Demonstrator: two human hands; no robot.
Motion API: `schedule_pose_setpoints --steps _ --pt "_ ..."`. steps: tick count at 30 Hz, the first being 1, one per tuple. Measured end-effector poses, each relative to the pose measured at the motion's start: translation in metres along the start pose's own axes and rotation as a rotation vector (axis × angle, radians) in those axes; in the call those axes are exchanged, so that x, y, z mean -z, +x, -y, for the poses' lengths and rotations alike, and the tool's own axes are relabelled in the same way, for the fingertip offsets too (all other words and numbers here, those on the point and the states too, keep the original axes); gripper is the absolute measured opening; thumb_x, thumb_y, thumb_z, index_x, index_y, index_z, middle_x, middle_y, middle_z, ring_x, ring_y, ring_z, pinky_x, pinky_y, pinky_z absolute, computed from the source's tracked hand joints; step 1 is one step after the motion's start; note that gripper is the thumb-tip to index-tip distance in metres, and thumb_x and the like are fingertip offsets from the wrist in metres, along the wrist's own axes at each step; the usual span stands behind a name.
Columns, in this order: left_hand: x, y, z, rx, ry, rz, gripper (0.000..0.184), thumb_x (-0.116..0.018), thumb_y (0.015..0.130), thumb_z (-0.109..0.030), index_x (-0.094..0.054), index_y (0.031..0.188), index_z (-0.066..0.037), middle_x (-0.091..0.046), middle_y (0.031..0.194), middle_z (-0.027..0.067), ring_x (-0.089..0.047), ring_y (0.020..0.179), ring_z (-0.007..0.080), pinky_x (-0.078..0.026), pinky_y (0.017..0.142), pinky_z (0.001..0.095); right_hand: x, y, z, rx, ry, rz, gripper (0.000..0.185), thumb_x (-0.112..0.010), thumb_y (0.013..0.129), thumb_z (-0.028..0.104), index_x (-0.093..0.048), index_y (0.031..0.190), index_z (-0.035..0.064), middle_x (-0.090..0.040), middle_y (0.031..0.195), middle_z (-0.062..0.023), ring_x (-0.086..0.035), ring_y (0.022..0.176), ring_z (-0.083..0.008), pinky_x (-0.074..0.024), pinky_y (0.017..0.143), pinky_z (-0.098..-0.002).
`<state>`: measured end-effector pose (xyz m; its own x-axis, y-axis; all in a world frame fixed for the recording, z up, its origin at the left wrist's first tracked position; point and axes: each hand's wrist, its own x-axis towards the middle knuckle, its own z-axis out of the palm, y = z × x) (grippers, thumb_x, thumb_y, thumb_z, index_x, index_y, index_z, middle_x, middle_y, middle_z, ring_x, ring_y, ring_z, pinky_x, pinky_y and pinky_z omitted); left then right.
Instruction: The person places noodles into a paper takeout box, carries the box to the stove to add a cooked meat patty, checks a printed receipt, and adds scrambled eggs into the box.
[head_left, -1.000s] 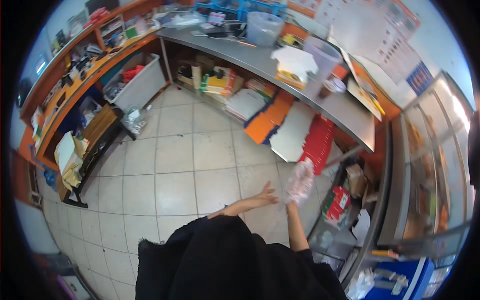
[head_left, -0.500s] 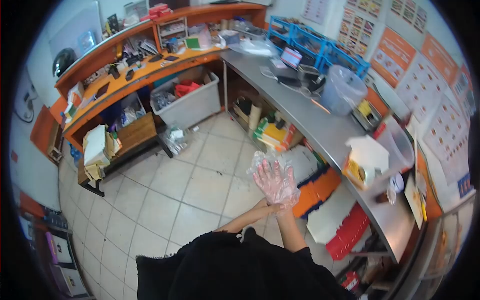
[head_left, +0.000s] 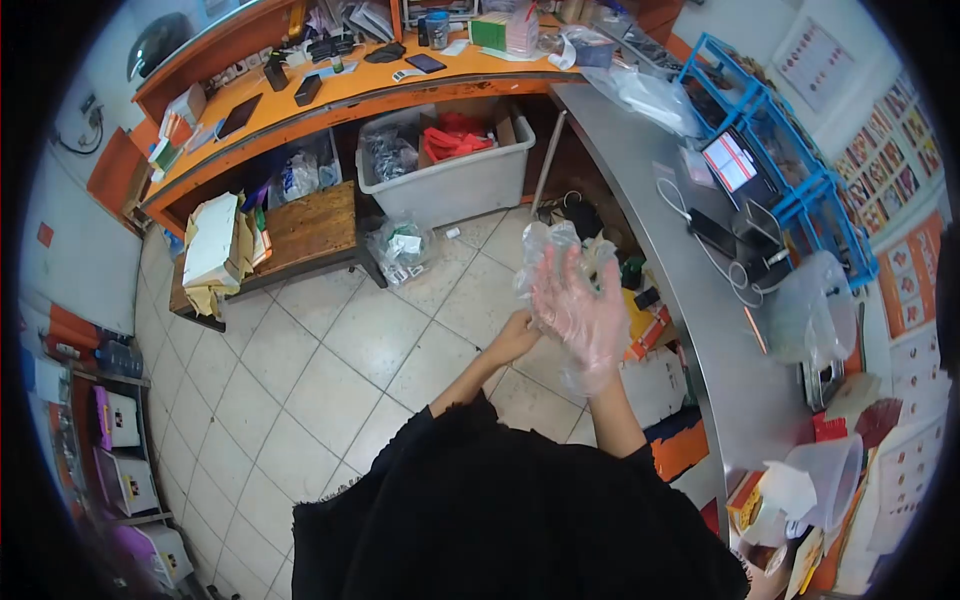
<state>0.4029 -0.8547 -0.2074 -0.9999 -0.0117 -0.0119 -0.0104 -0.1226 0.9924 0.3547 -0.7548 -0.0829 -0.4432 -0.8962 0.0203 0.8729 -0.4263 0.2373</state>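
Head view: clear glove (head_left: 577, 310), long axis pointing forward-left; right hand (head_left: 588, 322) inside, fingers apart; left hand (head_left: 516, 336) curled, grip unclear

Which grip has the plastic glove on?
The right grip: a clear, loose plastic glove covers it down to the wrist. The left grip, just beside it, is bare.

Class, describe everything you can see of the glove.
The glove is clear, thin and plastic-looking, crinkled and shiny in places. Worn on the right hand, it lets the spread fingers show through, with loose film around and beyond their tips. Its cuff ends near the wrist. It is raised in front of the wearer, left of the counter in view. The bare left hand is close beside it; contact is unclear.
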Motion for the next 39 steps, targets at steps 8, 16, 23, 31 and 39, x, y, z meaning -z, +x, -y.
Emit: schedule_pose_setpoints --steps 8,16,23,31,39 --pt "0.103 0.157 -0.026 -0.090 -0.830 0.451 0.104 -0.043 0.054 -0.076 -0.007 0.132 -0.017 -0.024 0.131 0.0103 -0.022 0.122 0.0200 -0.019 0.098 0.0384 -0.020 0.138 0.116 0.182 -0.019 0.026 0.052 -0.035 0.081 0.052 -0.051 0.103 0.0076 -0.044 0.119 -0.0069 -0.038 0.112 -0.0257 -0.0246 0.094 -0.0488" --pt "0.239 0.325 0.005 0.074 -0.528 -0.107 0.059 -0.046 0.078 -0.049 -0.035 0.122 -0.012 -0.042 0.119 0.0070 -0.037 0.110 0.0162 -0.027 0.092 0.0344 0.024 0.247 0.302 0.329 -0.117 -0.081 0.048 -0.040 0.079 0.052 -0.053 0.100 0.0108 -0.047 0.113 -0.0054 -0.042 0.104 -0.0242 -0.0302 0.090 -0.0438" --pt "0.401 0.478 -0.010 0.010 0.164 -0.579 0.023 -0.057 0.079 -0.022 -0.056 0.089 -0.001 -0.057 0.080 0.0013 -0.051 0.073 0.0094 -0.040 0.073 0.0209 0.011 0.348 0.404 0.471 -0.182 -0.149 0.047 -0.042 0.079 0.050 -0.054 0.099 0.0092 -0.048 0.112 -0.0080 -0.045 0.103 -0.0251 -0.0330 0.089 -0.0430" --pt "0.574 0.686 -0.017 -0.189 0.907 -0.794 0.053 -0.063 0.068 -0.028 -0.043 0.113 -0.008 -0.046 0.107 0.0158 -0.045 0.100 0.0312 -0.039 0.080 0.0382 0.009 0.488 0.421 0.538 -0.254 -0.464 0.046 -0.041 0.078 0.053 -0.054 0.095 0.0120 -0.053 0.101 -0.0073 -0.050 0.093 -0.0238 -0.0367 0.085 -0.0413" --pt "0.634 0.774 0.036 -0.176 1.104 -0.757 0.032 -0.061 0.068 -0.016 -0.052 0.097 -0.007 -0.051 0.093 0.0109 -0.047 0.092 0.0282 -0.041 0.075 0.0387 0.006 0.591 0.437 0.532 -0.281 -0.642 0.046 -0.044 0.076 0.053 -0.053 0.099 0.0143 -0.053 0.106 -0.0075 -0.050 0.096 -0.0248 -0.0350 0.085 -0.0454"
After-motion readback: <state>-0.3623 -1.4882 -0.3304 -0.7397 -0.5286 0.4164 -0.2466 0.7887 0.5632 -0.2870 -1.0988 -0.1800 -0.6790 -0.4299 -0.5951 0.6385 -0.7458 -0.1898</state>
